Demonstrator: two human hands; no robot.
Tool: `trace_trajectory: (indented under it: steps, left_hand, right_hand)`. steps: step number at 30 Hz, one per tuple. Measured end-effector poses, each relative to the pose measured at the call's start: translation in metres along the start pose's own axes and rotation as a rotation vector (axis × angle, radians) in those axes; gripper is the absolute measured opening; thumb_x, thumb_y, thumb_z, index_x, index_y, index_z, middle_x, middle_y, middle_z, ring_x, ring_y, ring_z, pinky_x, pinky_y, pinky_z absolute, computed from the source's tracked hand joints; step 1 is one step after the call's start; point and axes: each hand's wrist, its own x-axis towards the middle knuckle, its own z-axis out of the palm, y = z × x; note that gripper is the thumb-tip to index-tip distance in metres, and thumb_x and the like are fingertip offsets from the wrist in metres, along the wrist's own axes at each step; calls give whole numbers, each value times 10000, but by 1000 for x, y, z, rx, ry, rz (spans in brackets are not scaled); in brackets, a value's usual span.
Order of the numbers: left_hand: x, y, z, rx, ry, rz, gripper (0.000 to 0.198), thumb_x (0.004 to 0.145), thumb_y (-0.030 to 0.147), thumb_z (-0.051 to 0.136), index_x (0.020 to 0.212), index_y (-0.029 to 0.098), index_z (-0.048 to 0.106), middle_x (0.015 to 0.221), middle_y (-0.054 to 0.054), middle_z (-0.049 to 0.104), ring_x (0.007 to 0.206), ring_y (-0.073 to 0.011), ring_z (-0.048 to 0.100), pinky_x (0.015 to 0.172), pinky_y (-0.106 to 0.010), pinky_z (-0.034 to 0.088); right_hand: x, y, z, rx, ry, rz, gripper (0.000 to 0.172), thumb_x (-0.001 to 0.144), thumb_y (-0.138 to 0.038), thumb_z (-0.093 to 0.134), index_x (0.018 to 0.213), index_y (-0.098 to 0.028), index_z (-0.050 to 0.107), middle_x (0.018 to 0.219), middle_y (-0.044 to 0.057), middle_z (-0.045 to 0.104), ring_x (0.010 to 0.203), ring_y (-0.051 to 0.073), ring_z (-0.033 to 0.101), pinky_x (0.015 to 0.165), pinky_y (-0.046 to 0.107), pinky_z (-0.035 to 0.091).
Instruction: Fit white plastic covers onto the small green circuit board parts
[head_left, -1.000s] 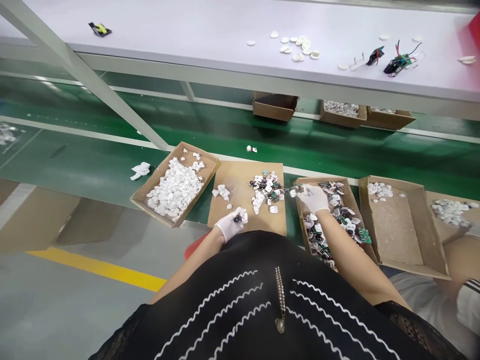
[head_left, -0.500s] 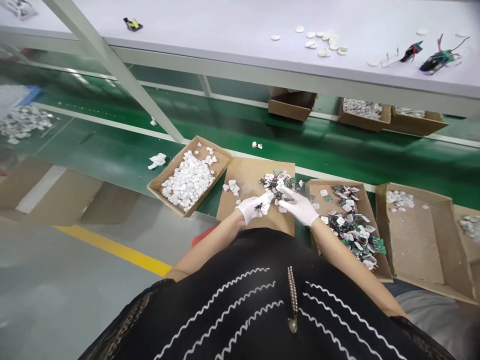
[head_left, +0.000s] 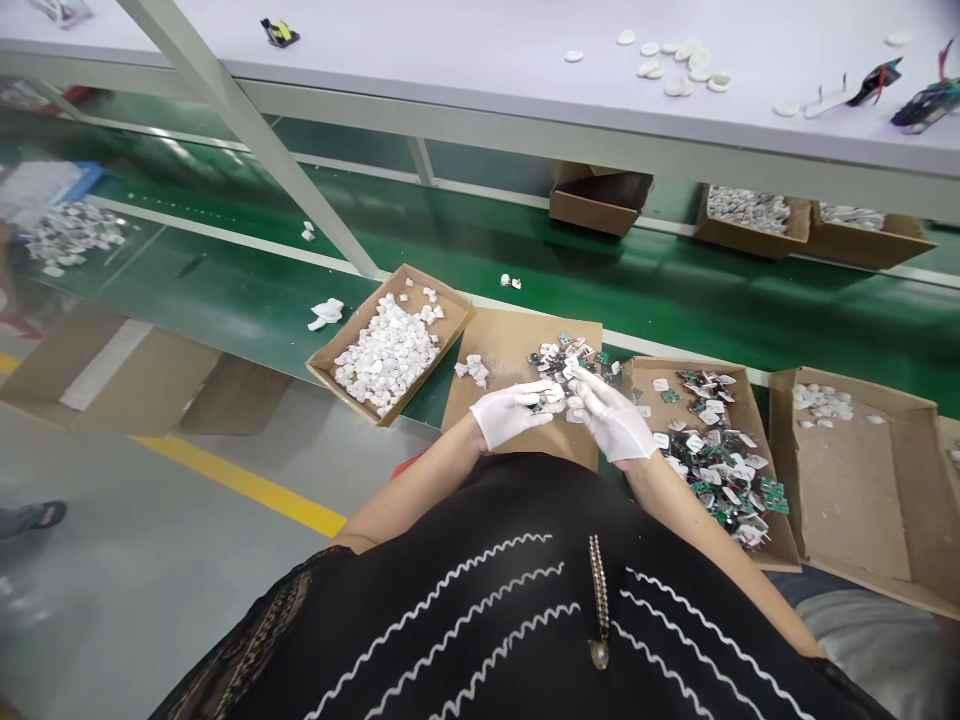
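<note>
My left hand (head_left: 510, 412), in a white glove, is closed on a small circuit board with a white cover (head_left: 553, 397). Close to its right, my gloved right hand (head_left: 615, 420) has its fingers drawn together, the tips by the board; what they pinch is too small to make out. Both hands are above a flat cardboard sheet (head_left: 499, 335). Just beyond the fingers lies a pile of wired circuit boards and white pieces (head_left: 564, 352). Several white plastic pieces (head_left: 472, 370) sit on the sheet's left part.
A cardboard box (head_left: 319, 368) of white pieces stands left. On the right are a box (head_left: 637, 372) of wired boards and another box (head_left: 840, 500) with a few white pieces. A slanted metal post (head_left: 247, 120) rises to a white shelf (head_left: 450, 40).
My hands have come closer together. My right fingers, spread before, have drawn together near the board in my left hand. The view has shifted slightly.
</note>
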Motion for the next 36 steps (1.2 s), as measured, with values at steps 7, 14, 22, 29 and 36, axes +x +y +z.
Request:
trace_trajectory:
  steps: [7,14,22,29,36]
  left_hand:
    - [-4,-2,-5,-62,17,-12,391,896,244,696,1282,188,665,1352,-123,633,1127,-255,675,999,-386,539]
    - [-10,9,9,-39,175,-56,309,941,419,642,979,115,682,938,-110,734,725,-155,709,672,-260,580]
    - [-11,14,15,-49,19,8,320,795,339,820,995,157,649,920,-73,708,832,-204,719,707,-291,592]
    - [-18,13,28,-145,-87,-107,320,822,369,796,969,113,674,808,-57,657,651,-102,625,602,-191,524]
    - [-19,13,34,-63,2,39,428,837,365,783,1212,192,670,833,-30,659,663,-88,613,617,-186,497]
  right_hand:
    - [6,1,-2,-52,38,-3,481,758,-539,823,1092,-208,724,942,65,726,715,157,629,629,294,534]
    - [6,-19,8,-234,-41,-78,563,855,-544,715,1346,-280,638,1165,74,710,799,181,634,664,320,543]
    - [-4,-42,44,-622,137,-433,263,867,-519,710,772,-277,743,901,48,697,929,245,639,906,424,521]
    - [-7,-34,39,-309,84,-151,380,819,-599,722,958,-247,755,789,40,692,575,166,535,546,335,460]
    - [-6,-22,15,-41,34,-99,611,801,-549,772,1325,-278,611,1444,102,570,1182,266,627,880,375,570]
